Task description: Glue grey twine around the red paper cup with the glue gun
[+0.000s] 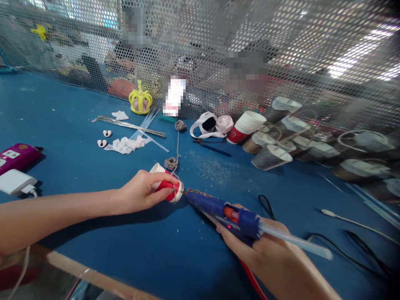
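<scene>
My left hand point(148, 188) is wrapped round a red and white paper cup point(165, 184), which lies tilted on its side above the blue table. A strand of grey yarn point(171, 163) runs from a small coil to the cup. In my right hand point(259, 254) is a blue hot glue gun point(215, 208), its red light lit and a clear glue stick poking out of its back. The gun's nozzle is at the cup's rim end; whether it touches cannot be made out. Further back, a small ball of the same yarn point(180, 125) rests on the table.
Several yarn-wrapped cups point(271, 157) and a stack of paper cups point(246, 126) stand at the right. Cables point(350, 250) lie at lower right. A yellow crown point(140, 100), wires point(131, 126), crumpled tissue point(128, 144) and a purple power strip point(20, 157) occupy the left. Perforated metal mesh point(200, 41) borders the back.
</scene>
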`<state>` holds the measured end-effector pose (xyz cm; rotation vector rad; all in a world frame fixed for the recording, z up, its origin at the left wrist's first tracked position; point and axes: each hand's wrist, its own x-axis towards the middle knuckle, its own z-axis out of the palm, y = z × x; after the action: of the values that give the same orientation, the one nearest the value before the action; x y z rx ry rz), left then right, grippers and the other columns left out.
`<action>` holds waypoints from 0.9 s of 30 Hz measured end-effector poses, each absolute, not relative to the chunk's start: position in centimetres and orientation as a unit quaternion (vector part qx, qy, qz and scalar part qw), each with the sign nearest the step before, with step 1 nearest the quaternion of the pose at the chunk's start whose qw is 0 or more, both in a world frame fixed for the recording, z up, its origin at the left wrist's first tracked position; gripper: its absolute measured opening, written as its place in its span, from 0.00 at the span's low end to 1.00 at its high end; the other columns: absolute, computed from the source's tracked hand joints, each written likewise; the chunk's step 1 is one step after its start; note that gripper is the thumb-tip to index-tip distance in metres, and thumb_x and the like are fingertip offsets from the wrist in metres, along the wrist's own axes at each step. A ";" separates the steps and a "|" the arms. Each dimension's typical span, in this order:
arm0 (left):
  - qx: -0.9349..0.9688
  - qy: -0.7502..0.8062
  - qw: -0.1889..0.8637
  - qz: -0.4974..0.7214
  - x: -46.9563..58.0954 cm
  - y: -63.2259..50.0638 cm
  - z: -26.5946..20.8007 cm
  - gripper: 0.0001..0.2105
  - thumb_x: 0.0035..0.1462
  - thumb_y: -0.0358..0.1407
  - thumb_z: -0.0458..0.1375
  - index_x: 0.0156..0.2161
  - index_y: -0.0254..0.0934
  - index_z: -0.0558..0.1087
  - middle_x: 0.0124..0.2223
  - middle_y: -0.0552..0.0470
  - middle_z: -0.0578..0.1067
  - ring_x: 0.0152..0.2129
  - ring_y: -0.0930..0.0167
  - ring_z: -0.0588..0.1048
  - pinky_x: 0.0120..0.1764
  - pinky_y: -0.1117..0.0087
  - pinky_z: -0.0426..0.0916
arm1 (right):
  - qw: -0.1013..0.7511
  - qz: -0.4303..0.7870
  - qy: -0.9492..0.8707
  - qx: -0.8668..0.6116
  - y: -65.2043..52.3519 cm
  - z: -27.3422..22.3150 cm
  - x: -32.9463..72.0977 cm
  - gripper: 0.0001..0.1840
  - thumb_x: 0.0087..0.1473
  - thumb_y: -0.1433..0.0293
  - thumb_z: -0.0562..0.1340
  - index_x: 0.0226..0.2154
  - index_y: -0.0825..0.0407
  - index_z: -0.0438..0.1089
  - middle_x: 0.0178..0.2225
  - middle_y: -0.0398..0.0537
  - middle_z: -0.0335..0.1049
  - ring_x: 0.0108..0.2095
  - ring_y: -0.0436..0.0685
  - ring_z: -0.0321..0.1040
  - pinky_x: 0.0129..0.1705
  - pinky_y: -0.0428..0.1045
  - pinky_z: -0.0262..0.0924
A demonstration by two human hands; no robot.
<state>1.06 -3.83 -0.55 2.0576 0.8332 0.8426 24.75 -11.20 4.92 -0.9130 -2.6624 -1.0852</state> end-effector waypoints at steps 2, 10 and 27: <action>0.805 0.329 0.369 0.328 1.1 -3.8 -0.5 0.11 0.55 0.30 0.52 0.42 0.33 0.72 0.32 0.52 0.78 0.25 0.76 0.74 0.32 0.79 0.68 | 0.057 -0.352 -0.882 -0.308 -11.2 5.1 24.5 0.26 0.42 0.88 0.46 0.24 0.50 0.74 0.19 0.49 0.69 0.21 0.56 0.67 0.20 0.47 0.56; 0.806 0.329 0.365 0.330 1.1 -3.8 -0.2 0.10 0.55 0.30 0.52 0.41 0.34 0.72 0.34 0.51 0.78 0.28 0.75 0.75 0.35 0.78 0.68 | 0.060 -0.314 -0.888 -0.331 -11.5 5.3 24.1 0.24 0.43 0.87 0.47 0.20 0.49 0.72 0.17 0.47 0.66 0.18 0.55 0.62 0.19 0.47 0.52; 0.768 0.354 0.419 0.331 1.2 -3.6 -0.6 0.10 0.55 0.31 0.52 0.41 0.33 0.72 0.34 0.51 0.78 0.30 0.74 0.75 0.38 0.76 0.69 | 0.107 -0.172 -0.892 -0.405 -11.4 5.7 23.6 0.20 0.49 0.83 0.49 0.22 0.47 0.69 0.17 0.41 0.67 0.16 0.50 0.61 0.19 0.44 0.52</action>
<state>1.19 -3.58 -0.56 1.9257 0.8868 0.8296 23.61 -11.42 5.66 -1.1914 -2.6244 -0.5064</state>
